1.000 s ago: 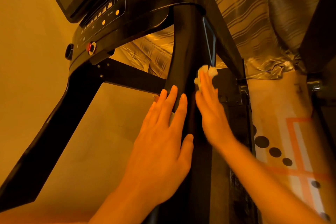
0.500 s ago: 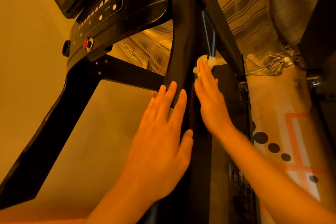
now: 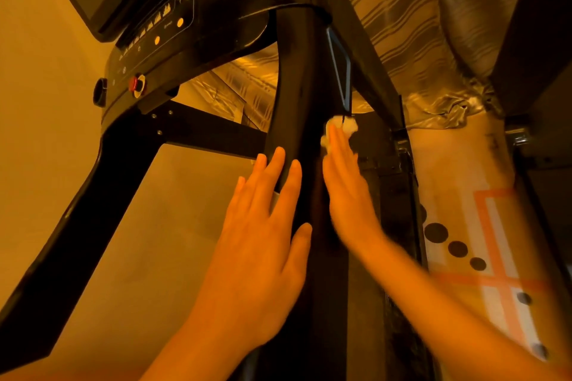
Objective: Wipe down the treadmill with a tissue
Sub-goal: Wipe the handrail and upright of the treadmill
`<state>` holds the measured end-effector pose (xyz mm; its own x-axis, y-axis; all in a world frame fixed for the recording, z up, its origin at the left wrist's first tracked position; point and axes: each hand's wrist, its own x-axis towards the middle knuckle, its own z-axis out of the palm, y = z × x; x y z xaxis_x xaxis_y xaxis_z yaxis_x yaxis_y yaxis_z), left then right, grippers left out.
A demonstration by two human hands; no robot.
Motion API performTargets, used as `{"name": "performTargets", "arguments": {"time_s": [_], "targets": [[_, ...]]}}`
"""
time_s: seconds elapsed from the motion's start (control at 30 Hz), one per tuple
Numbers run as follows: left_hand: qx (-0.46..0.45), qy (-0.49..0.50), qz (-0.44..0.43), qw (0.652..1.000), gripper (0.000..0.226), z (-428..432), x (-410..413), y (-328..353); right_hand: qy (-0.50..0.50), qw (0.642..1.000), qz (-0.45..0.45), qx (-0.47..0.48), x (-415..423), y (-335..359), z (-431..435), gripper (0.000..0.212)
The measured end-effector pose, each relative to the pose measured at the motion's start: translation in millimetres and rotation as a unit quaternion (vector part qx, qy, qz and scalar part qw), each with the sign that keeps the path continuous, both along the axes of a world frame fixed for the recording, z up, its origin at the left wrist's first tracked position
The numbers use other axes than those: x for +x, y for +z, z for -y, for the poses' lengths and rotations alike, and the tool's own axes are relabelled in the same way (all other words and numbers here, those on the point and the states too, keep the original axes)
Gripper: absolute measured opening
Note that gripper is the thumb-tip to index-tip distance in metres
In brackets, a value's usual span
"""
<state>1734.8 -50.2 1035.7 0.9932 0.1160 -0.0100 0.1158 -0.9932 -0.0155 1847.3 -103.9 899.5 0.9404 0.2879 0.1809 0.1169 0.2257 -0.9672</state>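
Pressing flat against the black upright post [image 3: 297,86] of the treadmill [image 3: 62,241], the left hand [image 3: 263,244] has kept the place it had a second ago: its fingers lie straight and slightly spread, the thumb along the post's near face, and its grip is fully open and holds nothing. The right hand [image 3: 346,192] also remains on the right side of the same post, fingers straight and close together, pointing up. Under its fingertips sits the white crumpled tissue [image 3: 348,127], pushed against the post rather than clenched, so this grip is open too, with the thumb out of sight. The tissue stays just below the lower end of the blue-edged panel [image 3: 339,71], much as in both earlier frames, and bits of it show above and to the left of the fingers. The right hand and forearm are more smeared by motion than half a second ago, while the left hand is sharp. Above and to the left, the console [image 3: 173,25] with its orange lights and red button [image 3: 134,83] tilts across the top of the view. A striped curtain [image 3: 402,25] hangs behind the post, and a floor mat [image 3: 458,226] with dark dots and orange lines lies to the right.
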Motion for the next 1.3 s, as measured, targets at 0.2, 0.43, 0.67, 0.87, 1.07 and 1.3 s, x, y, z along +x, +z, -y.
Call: {"name": "performTargets", "arguments": {"time_s": [0.2, 0.43, 0.67, 0.87, 1.07, 1.3], "targets": [[-0.011, -0.004, 0.004, 1.0, 0.071, -2.8, -0.6, -2.6, 0.035, 0.999, -0.007, 0.008, -61.1, -7.0, 14.0, 0.057], [-0.008, 0.003, 0.005, 1.0, 0.069, 0.1, -0.5, -1.3, 0.014, 0.998, -0.058, -0.031, 59.1, 13.4, -2.6, 0.052], [-0.009, 0.003, 0.005, 1.0, 0.068, 1.1, 0.2, -0.9, 0.036, 0.998, -0.038, 0.02, -45.2, -10.8, 14.6, 0.048], [0.0, 0.002, 0.007, 1.0, 0.068, 0.3, -0.5, -1.9, 0.014, 0.994, -0.109, 0.014, 61.9, 3.0, -5.3, 0.052], [0.007, -0.01, 0.015, 1.0, 0.071, -5.1, -2.0, -6.1, 0.028, 0.997, -0.056, 0.055, -60.3, -15.7, 13.3, 0.043], [0.009, -0.012, 0.014, 1.0, 0.07, -3.4, -2.4, -5.2, -0.004, 0.996, -0.09, -0.002, 64.1, -0.7, -9.1, 0.051]]}}
